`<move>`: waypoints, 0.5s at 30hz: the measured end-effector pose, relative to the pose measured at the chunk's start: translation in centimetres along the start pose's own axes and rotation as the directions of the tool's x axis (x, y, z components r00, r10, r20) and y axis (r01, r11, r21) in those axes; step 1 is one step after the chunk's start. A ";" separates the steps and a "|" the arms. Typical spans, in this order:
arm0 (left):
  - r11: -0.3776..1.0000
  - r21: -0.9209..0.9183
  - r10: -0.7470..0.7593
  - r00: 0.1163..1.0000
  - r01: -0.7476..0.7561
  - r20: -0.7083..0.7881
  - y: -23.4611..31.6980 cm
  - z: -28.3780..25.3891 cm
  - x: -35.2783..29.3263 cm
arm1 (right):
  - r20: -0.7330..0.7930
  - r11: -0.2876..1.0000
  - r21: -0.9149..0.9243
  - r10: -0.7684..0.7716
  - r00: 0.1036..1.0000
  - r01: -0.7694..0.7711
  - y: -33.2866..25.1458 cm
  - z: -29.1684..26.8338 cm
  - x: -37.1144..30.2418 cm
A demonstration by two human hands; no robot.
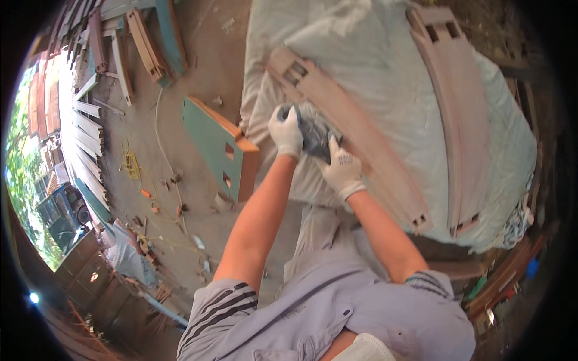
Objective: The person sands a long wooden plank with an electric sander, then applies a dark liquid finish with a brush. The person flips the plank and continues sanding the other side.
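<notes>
The left hand point(286, 129) is closing its gloved fingers around the upper left side of a dark piece point(315, 135), and the right hand point(341, 168) is gripping its lower right end. Its kind is staying unclear: it could be a tool or a folded bundle. It is sitting at the left edge of the near plank point(367, 138), overlapping it in view; whether the two are touching, I cannot tell. Being held in two hands, it is probably light enough to steer, and the ends are offering the surest hold.

The near plank is lying slantwise on the padded table point(373, 54). It is looking stiff and fairly heavy, its smooth face perhaps slippery under gloves. The long edges near its middle are promising a balanced grip; the slotted ends are likely weaker, with thin walls around the holes.

The far plank point(451, 114) is lying along the right side, and a strip of sheet between the two is giving some room. On the left, the table's edge is running near the left forearm, with the green board point(208, 144) standing on the floor just beyond, its corner crowding that side. A pale cable point(158, 120) is trailing further left.
</notes>
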State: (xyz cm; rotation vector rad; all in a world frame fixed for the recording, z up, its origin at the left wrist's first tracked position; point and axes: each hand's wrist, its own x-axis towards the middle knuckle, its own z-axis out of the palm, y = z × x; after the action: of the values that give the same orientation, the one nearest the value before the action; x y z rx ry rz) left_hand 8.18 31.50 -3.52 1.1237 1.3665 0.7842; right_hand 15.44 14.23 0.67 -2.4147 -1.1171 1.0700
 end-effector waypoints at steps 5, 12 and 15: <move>0.986 0.030 0.161 0.987 -0.161 0.014 4.1 0.0 4.4 | -0.152 0.995 0.008 -0.101 0.983 0.103 -5.0 0.0 7.5; 0.981 0.153 0.126 0.992 -0.120 -0.031 2.1 -0.8 3.2 | -0.142 0.996 0.033 -0.076 0.987 0.081 -5.7 -0.1 6.7; 0.978 0.114 0.182 0.982 -0.175 -0.055 -1.5 0.4 1.7 | -0.096 0.995 -0.029 -0.099 0.990 0.097 -2.3 0.1 4.1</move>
State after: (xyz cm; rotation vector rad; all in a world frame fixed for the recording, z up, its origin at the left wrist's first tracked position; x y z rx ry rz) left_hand 8.48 32.60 -5.55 1.3304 1.3892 0.8904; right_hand 15.90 18.82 -0.30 -2.3753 -1.2088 0.9026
